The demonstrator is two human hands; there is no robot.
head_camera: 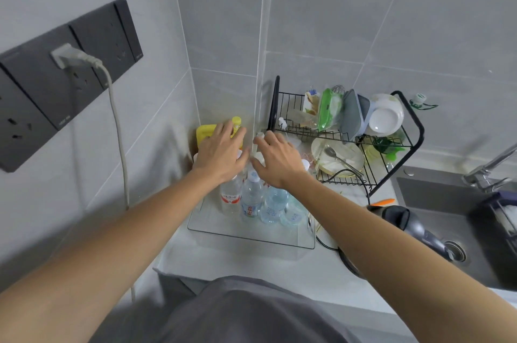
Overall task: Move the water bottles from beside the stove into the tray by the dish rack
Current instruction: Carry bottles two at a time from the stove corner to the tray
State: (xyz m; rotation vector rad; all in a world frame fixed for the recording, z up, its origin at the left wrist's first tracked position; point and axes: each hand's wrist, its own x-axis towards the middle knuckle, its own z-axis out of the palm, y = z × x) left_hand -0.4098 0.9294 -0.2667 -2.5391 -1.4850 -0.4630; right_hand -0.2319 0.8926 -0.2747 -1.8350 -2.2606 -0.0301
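Observation:
A clear plastic tray [251, 239] sits on the counter in the wall corner, left of the black dish rack [402, 132]. Several clear water bottles stand upright in it, among them one with a red label [230, 197] and one with a blue label [251, 200]. My left hand [221, 152] hovers over the bottle tops at the tray's back left, fingers spread. Just right of it, my right hand [277, 158] is also spread over the bottle caps. Neither hand visibly grips a bottle. The bottles at the back are hidden under my hands.
A yellow bottle [207, 131] stands in the corner behind the tray. The rack holds bowls, plates and a spoon. A dark kettle [402, 219] and black cord lie right of the tray. A sink [447, 219] with faucet is at right. A plugged-in cable [117, 130] hangs down the left wall.

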